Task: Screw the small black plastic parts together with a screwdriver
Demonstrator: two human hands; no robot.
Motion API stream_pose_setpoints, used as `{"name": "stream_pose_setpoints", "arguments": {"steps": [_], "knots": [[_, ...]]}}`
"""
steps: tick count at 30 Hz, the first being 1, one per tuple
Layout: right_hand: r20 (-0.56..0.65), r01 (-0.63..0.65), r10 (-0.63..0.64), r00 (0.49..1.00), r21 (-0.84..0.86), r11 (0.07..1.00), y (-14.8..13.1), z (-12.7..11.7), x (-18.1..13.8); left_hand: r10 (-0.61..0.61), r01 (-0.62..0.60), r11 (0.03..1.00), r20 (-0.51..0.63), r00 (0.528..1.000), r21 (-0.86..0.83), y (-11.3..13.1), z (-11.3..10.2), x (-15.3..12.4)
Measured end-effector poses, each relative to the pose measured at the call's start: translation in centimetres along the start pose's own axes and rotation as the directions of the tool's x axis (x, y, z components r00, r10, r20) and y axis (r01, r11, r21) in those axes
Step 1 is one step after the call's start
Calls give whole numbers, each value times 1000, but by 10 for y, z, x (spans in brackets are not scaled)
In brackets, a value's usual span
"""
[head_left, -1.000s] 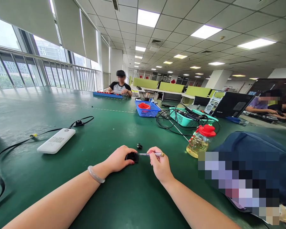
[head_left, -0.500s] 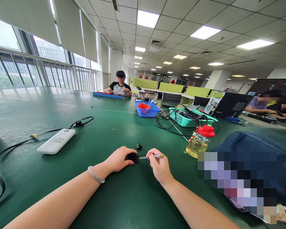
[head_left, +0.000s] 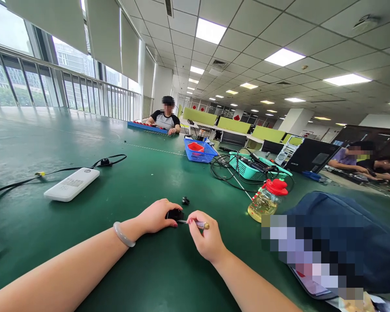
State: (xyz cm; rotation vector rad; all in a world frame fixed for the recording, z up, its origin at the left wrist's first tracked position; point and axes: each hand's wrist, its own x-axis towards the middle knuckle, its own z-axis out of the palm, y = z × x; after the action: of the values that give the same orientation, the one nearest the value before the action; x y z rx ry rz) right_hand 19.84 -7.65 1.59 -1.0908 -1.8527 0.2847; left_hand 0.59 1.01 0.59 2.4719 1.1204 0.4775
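Note:
My left hand [head_left: 158, 216], with a pale bangle at the wrist, grips a small black box-like part [head_left: 175, 214] against the green table [head_left: 143, 264]. Between the fingers of my right hand [head_left: 205, 236] is a screwdriver [head_left: 201, 225] with a clear purplish handle and a gold-coloured end. Its thin metal shaft points left, and the tip meets the near right side of the black part; the exact contact is too small to make out. Just beyond my hands lies a small black piece [head_left: 185, 200] on the tabletop.
Left lies a white power bank [head_left: 72, 185] beside a black strap [head_left: 61, 170]. To the right are a red-lidded bottle [head_left: 268, 199] and a dark blue bag [head_left: 344, 234]. Farther off stand a blue basket [head_left: 199, 155] and a teal basket [head_left: 247, 171] with cables. A person [head_left: 165, 117] sits across the table.
My right hand has come closer to my left, bringing the screwdriver from the middle of the black part's right side to its near corner. The whole view has shifted and tilted slightly.

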Motion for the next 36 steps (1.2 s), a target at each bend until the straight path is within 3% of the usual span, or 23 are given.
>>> {"name": "stream_pose_setpoints", "arguments": {"steps": [5, 13, 21, 28, 36], "knots": [[62, 108, -105, 993, -51, 993, -9, 3, -3, 83, -84, 996, 27, 996, 21, 5, -3, -1], [127, 32, -21, 992, -87, 996, -6, 6, -1, 113, -115, 992, 45, 993, 55, 6, -4, -2], [-61, 134, -136, 989, -35, 990, -2, -3, -2, 103, -105, 992, 35, 994, 65, 7, -3, -3], [-16, -47, 46, 999, -74, 996, 7, -2, 2, 101, -103, 993, 29, 994, 60, 10, -4, -4], [44, -91, 92, 995, -19, 996, 9, 1, 3, 200, -199, 979, -24, 979, 44, 8, -5, -4]]}}
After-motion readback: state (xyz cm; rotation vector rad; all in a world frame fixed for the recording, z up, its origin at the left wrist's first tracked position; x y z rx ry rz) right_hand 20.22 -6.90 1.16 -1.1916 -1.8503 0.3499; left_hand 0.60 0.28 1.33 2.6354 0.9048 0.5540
